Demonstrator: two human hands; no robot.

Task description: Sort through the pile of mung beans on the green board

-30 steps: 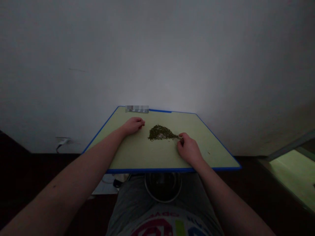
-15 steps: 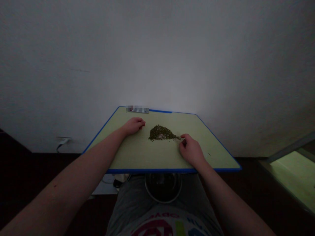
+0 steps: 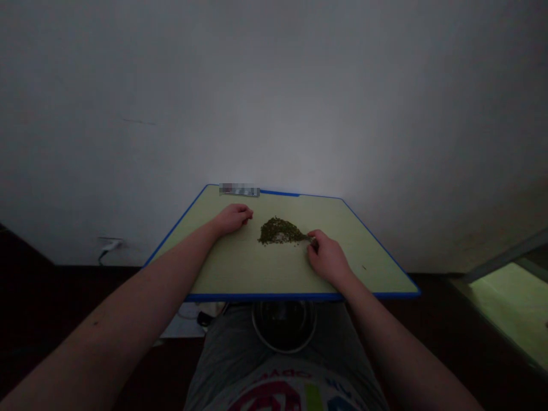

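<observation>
A heap of small green grains [image 3: 278, 230], perhaps beans or seeds, lies in the middle of the pale tabletop [image 3: 257, 274]. Its right end narrows to a thin tail, and a pale patch shows within the heap. My right hand [image 3: 327, 257] rests at that tail, thumb and forefinger curled round a few grains there. Left of the heap, apart from it, my left hand [image 3: 233, 218] lies on the table with its fingers closed; whatever may be inside them is hidden.
At the table's far left edge lies a flat, blurred strip [image 3: 240, 190]. A metal bowl [image 3: 285, 345] sits on my lap below the front edge. A small dark bit [image 3: 363, 267] lies on the right of the tabletop. The wall [image 3: 274, 103] stands right behind.
My right hand has shifted slightly left and away from me, onto the tail of the heap, and its fingertips now cover part of it. My left hand stays where it was.
</observation>
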